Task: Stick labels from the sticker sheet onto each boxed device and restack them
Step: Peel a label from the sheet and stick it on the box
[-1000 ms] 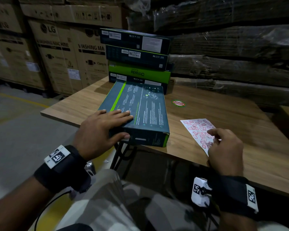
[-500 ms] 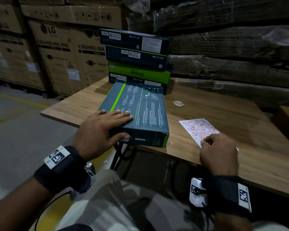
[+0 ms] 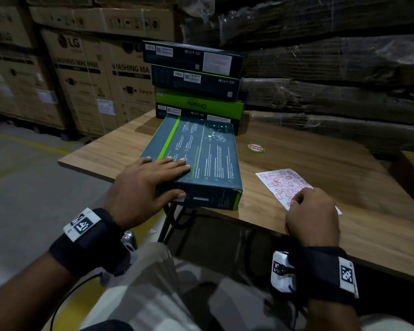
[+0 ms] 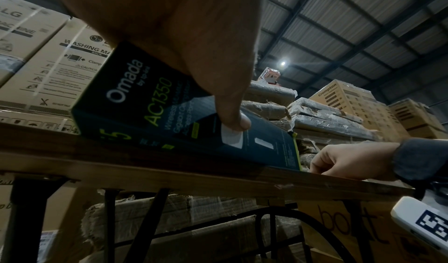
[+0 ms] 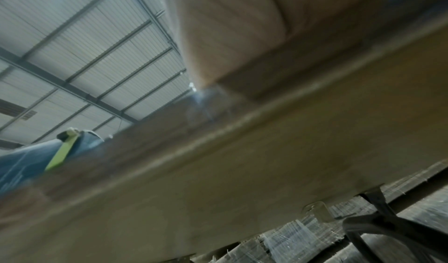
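the left hand's fingers (image 3: 170, 163) lie flat and a little spread on top of the box (image 3: 201, 161), thumb hooked against its near end face, so the left hand (image 3: 141, 187) steadies it. the right hand (image 3: 312, 216) sits over the near edge of the sheet (image 3: 280, 180), fingers curled down; they seem to be picking at a label, but i cannot tell whether one is pinched, since the knuckles hide the tips and the right wrist view is blurred.

the box lies flat near the front edge of the tabletop (image 3: 320, 154), the sheet just beside it on the right. behind it, touching its far end, stands a stack (image 3: 196, 80) of four more boxes. judging by this, one box is out for labelling and no fresh label shows on its top face; the stack is left to do, then the restacking.

the box is slim, rectangular, matt dark card with a green stripe and fine print. the sheet is thin white paper with small red-edged labels scattered across it. the tabletop is wood-grain, smooth, with a round sticker (image 3: 255, 147) on it.
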A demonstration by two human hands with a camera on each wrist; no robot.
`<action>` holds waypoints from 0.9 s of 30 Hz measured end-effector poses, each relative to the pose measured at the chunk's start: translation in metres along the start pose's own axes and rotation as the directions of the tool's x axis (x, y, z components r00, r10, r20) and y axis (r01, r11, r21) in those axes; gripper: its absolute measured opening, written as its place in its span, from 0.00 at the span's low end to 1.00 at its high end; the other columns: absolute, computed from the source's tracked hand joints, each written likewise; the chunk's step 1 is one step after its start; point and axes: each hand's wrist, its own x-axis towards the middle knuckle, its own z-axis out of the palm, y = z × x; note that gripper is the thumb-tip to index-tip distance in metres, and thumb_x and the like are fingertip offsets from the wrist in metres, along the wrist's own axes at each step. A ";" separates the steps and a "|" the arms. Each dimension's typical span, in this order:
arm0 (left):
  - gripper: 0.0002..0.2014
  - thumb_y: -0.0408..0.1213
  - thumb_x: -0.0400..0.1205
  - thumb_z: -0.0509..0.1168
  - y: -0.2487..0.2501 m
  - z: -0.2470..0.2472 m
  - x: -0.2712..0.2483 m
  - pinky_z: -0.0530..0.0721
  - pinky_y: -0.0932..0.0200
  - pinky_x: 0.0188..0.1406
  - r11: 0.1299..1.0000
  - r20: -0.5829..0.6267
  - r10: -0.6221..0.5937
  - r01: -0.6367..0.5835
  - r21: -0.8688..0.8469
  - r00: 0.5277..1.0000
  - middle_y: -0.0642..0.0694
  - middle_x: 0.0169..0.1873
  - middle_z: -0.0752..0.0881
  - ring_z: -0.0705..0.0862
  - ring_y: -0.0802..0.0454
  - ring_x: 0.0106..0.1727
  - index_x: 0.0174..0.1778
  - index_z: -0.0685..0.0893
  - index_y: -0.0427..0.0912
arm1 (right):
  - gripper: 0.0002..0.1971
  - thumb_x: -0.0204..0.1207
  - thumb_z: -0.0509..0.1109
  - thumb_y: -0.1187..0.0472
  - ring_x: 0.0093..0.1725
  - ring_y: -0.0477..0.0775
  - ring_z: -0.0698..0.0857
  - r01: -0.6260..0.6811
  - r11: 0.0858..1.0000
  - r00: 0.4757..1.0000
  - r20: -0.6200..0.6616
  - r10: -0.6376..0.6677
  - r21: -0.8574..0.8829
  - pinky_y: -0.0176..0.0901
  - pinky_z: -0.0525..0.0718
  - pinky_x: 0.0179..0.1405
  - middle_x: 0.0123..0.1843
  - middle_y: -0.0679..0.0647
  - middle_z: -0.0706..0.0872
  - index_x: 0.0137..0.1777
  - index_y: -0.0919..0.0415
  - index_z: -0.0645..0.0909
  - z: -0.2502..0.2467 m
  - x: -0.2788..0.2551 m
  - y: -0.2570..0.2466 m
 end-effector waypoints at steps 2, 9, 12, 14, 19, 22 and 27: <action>0.33 0.68 0.84 0.62 0.000 0.000 0.000 0.75 0.42 0.84 1.000 -0.001 0.003 -0.003 -0.001 1.000 0.65 0.85 0.76 0.74 0.59 0.87 0.86 0.77 0.64 | 0.06 0.82 0.70 0.66 0.60 0.70 0.83 0.017 0.999 1.000 0.010 -0.017 -0.047 0.56 0.81 0.54 0.58 0.64 0.86 0.51 0.66 0.88 0.001 0.001 -0.001; 0.33 0.68 0.85 0.61 -0.001 0.001 0.000 0.76 0.41 0.84 1.000 -0.003 0.001 -0.001 0.015 1.000 0.64 0.85 0.76 0.74 0.59 0.87 0.86 0.77 0.64 | 0.08 0.82 0.70 0.70 0.64 0.69 0.81 0.039 0.986 0.997 0.064 -0.029 -0.164 0.57 0.81 0.57 0.61 0.65 0.83 0.59 0.67 0.85 0.006 0.003 0.000; 0.32 0.68 0.85 0.61 -0.001 0.001 0.000 0.76 0.41 0.84 1.000 -0.006 0.005 -0.005 0.013 1.000 0.64 0.85 0.76 0.75 0.59 0.87 0.86 0.77 0.63 | 0.08 0.82 0.68 0.70 0.64 0.70 0.80 0.047 0.981 0.997 0.071 -0.034 -0.189 0.57 0.80 0.58 0.62 0.66 0.83 0.59 0.67 0.84 0.007 0.002 -0.001; 0.33 0.67 0.85 0.62 0.000 0.000 0.000 0.76 0.41 0.83 1.000 -0.007 0.009 -0.009 0.009 1.000 0.64 0.84 0.77 0.75 0.58 0.87 0.86 0.77 0.63 | 0.08 0.83 0.68 0.70 0.65 0.69 0.79 0.036 0.981 0.997 0.071 -0.023 -0.189 0.57 0.80 0.58 0.62 0.65 0.83 0.60 0.66 0.83 0.006 0.000 -0.002; 0.33 0.68 0.85 0.61 0.000 0.000 -0.001 0.76 0.40 0.84 1.000 -0.001 0.003 -0.003 0.010 1.000 0.64 0.85 0.77 0.75 0.58 0.87 0.86 0.77 0.63 | 0.08 0.84 0.66 0.71 0.65 0.71 0.79 0.031 0.985 0.997 0.081 -0.018 -0.171 0.58 0.79 0.60 0.63 0.67 0.83 0.61 0.67 0.81 0.005 -0.002 -0.005; 0.33 0.68 0.85 0.61 -0.001 0.001 -0.001 0.76 0.40 0.84 1.000 -0.002 0.000 0.000 0.012 1.000 0.64 0.85 0.76 0.74 0.59 0.87 0.86 0.77 0.63 | 0.09 0.85 0.65 0.70 0.66 0.71 0.79 0.022 0.988 0.996 0.091 -0.009 -0.151 0.59 0.79 0.60 0.64 0.67 0.82 0.62 0.67 0.80 0.002 -0.003 -0.006; 0.33 0.68 0.85 0.61 -0.001 0.001 0.000 0.76 0.39 0.84 1.000 0.002 0.001 -0.001 0.010 1.000 0.64 0.85 0.76 0.75 0.58 0.87 0.87 0.77 0.63 | 0.08 0.85 0.65 0.69 0.66 0.70 0.79 0.010 0.991 0.994 0.106 0.004 -0.133 0.58 0.79 0.58 0.63 0.66 0.83 0.61 0.66 0.80 -0.002 -0.004 -0.007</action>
